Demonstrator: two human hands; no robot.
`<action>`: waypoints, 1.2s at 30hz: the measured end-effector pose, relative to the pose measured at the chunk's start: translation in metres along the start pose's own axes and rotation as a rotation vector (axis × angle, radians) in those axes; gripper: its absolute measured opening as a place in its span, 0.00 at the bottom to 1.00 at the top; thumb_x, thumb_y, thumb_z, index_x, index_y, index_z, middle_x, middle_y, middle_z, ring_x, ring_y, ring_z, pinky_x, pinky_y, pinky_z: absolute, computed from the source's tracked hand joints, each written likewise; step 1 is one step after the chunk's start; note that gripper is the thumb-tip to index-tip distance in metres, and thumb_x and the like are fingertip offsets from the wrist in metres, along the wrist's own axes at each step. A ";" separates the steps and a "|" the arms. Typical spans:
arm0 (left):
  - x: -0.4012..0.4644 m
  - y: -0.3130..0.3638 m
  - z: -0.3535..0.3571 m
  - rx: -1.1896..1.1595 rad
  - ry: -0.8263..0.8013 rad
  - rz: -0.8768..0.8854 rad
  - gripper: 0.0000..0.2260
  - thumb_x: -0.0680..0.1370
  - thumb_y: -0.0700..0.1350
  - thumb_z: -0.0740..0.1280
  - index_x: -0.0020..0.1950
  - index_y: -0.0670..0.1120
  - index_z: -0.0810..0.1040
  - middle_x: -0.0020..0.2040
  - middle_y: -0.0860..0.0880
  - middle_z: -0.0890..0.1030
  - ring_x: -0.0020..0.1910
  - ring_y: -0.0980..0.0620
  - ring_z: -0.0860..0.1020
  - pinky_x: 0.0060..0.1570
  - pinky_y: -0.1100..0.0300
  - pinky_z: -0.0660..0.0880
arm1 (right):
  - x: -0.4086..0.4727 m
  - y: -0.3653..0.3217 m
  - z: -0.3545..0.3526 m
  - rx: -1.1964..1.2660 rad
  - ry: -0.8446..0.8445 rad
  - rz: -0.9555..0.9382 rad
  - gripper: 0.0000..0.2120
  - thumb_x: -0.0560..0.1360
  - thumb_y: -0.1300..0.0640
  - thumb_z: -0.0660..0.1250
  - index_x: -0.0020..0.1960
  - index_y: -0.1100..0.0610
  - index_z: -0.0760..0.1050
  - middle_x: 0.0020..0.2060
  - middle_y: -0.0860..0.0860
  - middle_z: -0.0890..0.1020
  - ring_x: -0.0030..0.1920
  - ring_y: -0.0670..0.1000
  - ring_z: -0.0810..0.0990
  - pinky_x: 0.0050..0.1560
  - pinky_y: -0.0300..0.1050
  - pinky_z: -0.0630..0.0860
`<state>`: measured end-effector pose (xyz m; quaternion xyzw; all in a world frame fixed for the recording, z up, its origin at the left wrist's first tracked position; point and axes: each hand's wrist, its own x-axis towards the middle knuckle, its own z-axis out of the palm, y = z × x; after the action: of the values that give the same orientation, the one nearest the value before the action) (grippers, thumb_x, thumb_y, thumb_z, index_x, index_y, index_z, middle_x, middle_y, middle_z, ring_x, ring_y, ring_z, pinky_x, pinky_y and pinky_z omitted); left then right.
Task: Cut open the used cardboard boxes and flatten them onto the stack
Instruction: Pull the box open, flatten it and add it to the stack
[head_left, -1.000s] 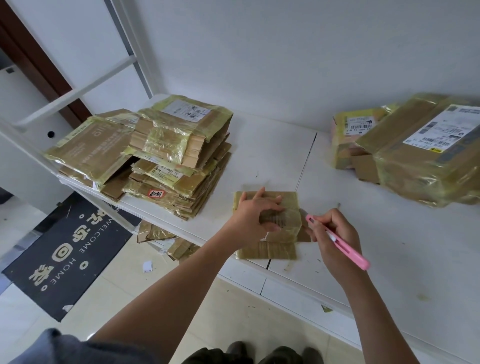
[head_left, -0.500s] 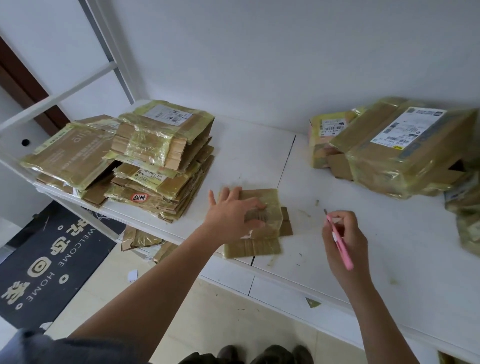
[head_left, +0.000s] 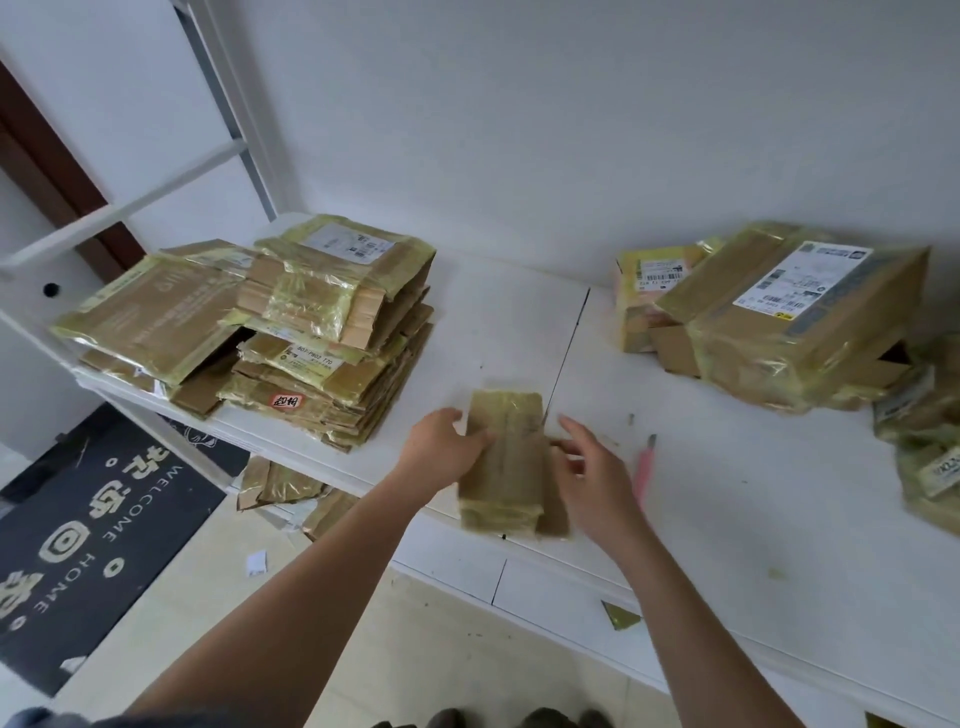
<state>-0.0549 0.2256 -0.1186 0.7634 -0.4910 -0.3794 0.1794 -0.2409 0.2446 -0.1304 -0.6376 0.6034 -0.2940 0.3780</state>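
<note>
Cutter (head_left: 645, 464) now lies on the shelf (head_left: 727, 519) – right hand (head_left: 592, 475) let it go, fingers loosely spread beside the box (head_left: 503, 462). Left hand (head_left: 441, 452) grips the box's left edge, thumb on top. Box sits near the shelf's front edge, between both hands, looking flattened. Likely light, stiff board, slick tape – hold by opposite long edges, carry to the stack (head_left: 291, 338) on the left.

A dark welcome mat (head_left: 88, 540) covers pale floor tiles (head_left: 291, 639).
</note>
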 end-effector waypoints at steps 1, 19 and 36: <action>-0.002 -0.001 0.001 -0.123 -0.037 -0.050 0.26 0.77 0.54 0.68 0.71 0.44 0.71 0.54 0.47 0.80 0.44 0.46 0.82 0.39 0.57 0.80 | 0.003 -0.008 0.009 -0.013 -0.025 -0.015 0.20 0.82 0.58 0.61 0.73 0.53 0.69 0.55 0.46 0.79 0.49 0.42 0.80 0.50 0.29 0.75; 0.008 -0.017 0.007 -0.527 0.022 -0.185 0.12 0.76 0.44 0.72 0.47 0.33 0.81 0.28 0.45 0.79 0.19 0.53 0.76 0.28 0.62 0.79 | 0.037 -0.034 0.032 -0.460 -0.151 -0.075 0.34 0.77 0.48 0.69 0.77 0.59 0.62 0.63 0.57 0.78 0.63 0.56 0.77 0.62 0.48 0.74; 0.013 -0.020 0.001 -0.551 -0.024 -0.207 0.11 0.75 0.42 0.73 0.36 0.40 0.76 0.23 0.48 0.76 0.19 0.53 0.77 0.23 0.63 0.76 | 0.062 0.000 -0.012 -0.036 -0.197 0.084 0.17 0.81 0.58 0.64 0.34 0.53 0.66 0.27 0.45 0.64 0.31 0.46 0.64 0.35 0.45 0.60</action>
<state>-0.0406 0.2227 -0.1375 0.7273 -0.2910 -0.5239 0.3344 -0.2453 0.1813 -0.1289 -0.6443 0.5946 -0.2030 0.4361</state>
